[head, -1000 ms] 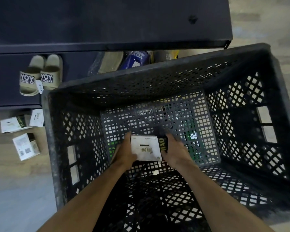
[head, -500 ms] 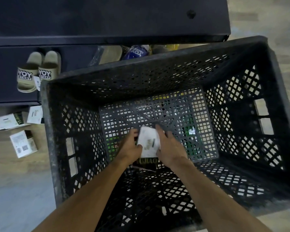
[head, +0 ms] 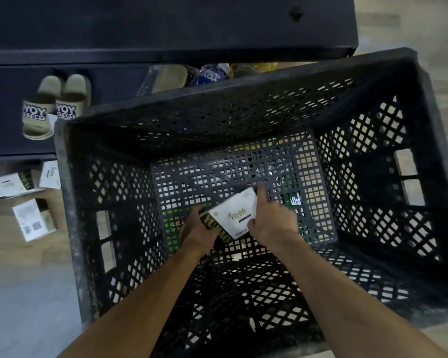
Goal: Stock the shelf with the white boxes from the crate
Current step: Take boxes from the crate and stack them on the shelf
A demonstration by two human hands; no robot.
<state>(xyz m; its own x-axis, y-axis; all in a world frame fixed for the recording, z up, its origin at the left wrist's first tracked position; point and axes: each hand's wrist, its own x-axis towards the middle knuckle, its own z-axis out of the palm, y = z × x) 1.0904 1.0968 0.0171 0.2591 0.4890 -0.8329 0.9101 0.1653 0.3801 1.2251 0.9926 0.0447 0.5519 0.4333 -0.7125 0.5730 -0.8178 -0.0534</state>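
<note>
A pair of beige slippers (head: pixel 56 107) lay side by side in the upper left of the frame, each strap printed "YOY STORY". A small white tag (head: pixel 52 121) showed just below the straps, between the two. At top centre, a tan slipper in clear plastic wrap (head: pixel 166 78) lay beside a blue packet (head: pixel 210 73) with white lettering. A yellow item (head: pixel 264 66), mostly hidden, sat just right of it. Wood-pattern floor (head: pixel 18 249) showed at the left, turning grey in the lower left.

Both hands (head: pixel 199 232) (head: pixel 273 224) grip white box (head: pixel 237 215) inside crate (head: pixel 70 202)
</note>
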